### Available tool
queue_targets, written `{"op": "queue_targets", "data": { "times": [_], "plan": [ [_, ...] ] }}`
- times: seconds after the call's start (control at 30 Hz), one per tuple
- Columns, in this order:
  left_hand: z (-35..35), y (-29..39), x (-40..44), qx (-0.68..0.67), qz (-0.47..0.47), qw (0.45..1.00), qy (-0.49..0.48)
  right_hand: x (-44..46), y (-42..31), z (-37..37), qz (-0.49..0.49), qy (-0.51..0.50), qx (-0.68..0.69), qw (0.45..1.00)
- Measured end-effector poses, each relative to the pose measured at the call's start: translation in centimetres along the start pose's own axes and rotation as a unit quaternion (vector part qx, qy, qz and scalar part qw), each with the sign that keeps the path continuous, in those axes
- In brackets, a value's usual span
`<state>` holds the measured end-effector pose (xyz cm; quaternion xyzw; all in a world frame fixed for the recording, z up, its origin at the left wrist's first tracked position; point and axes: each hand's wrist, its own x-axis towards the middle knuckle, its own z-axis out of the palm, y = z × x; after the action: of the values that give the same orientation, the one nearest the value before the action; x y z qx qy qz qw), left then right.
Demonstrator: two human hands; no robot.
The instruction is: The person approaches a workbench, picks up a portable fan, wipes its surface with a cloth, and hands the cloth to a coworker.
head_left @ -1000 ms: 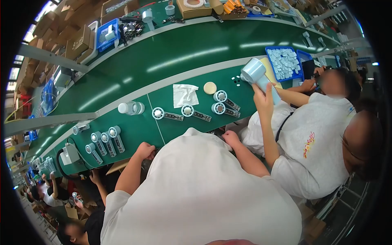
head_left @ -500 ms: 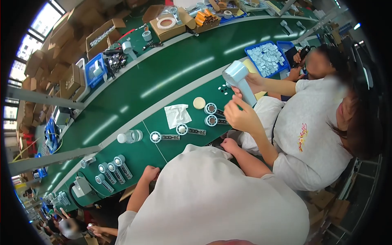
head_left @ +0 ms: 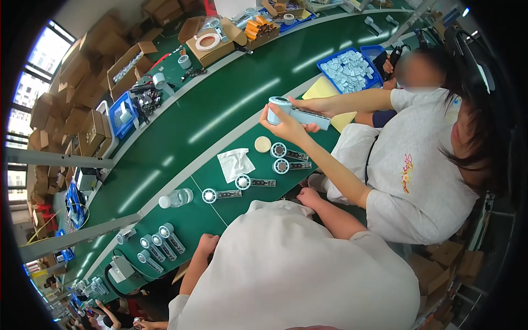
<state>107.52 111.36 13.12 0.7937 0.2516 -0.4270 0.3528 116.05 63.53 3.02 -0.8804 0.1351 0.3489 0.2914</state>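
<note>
My left hand (head_left: 209, 243) rests curled at the near edge of the green table, with no object showing in it. Also curled is my right hand (head_left: 310, 197), by the edge on the other side of my body; its fingers are partly hidden. Nearest to my hands lie handheld fans with open handles: one fan (head_left: 221, 194) and another fan (head_left: 255, 182) in front of me. Two more, an upper fan (head_left: 279, 150) and a lower fan (head_left: 282, 166), lie above my right hand. Left of my left hand, several fans (head_left: 158, 242) stand in a row.
A co-worker (head_left: 407, 159) at my right holds a light-blue fan (head_left: 311, 117) in both hands over the table. Nearby are a white cloth (head_left: 236, 164), a round cream disc (head_left: 262, 144), a clear bottle (head_left: 177, 198) and a blue tray (head_left: 323, 67) of pale parts. A conveyor (head_left: 220, 110) runs behind.
The co-worker has lowered the fan and turned it from upright to nearly level, moving it left. My view has shifted slightly; my hands stay at the table edge.
</note>
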Motion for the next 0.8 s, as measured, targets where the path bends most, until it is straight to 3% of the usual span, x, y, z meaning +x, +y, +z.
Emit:
{"op": "queue_targets", "data": {
  "times": [0.37,0.6,0.67,0.73,0.77,0.8],
  "plan": [
    [0.0,1.7,-1.3,-0.025,-0.037,0.999,0.014,-0.9,-0.6,-0.8,0.001,-0.016,-0.004,1.000],
    [0.0,0.1,-0.6,-0.094,-0.015,0.995,0.013,3.5,5.0,2.2,-0.037,-0.018,-0.002,0.999],
    [0.4,-1.1,0.4,-0.080,-0.023,0.995,-0.059,5.3,7.2,4.1,-0.052,0.016,-0.024,0.998],
    [0.6,-2.1,0.6,-0.108,-0.025,0.993,-0.043,6.2,8.2,4.4,-0.032,0.011,-0.066,0.997],
    [0.8,-2.3,0.8,-0.101,-0.020,0.993,-0.051,6.3,7.1,2.1,-0.053,0.014,-0.094,0.994],
    [1.0,-2.4,1.1,-0.094,-0.013,0.994,-0.060,6.4,4.7,-2.4,-0.136,0.035,-0.147,0.979]
  ]
}}
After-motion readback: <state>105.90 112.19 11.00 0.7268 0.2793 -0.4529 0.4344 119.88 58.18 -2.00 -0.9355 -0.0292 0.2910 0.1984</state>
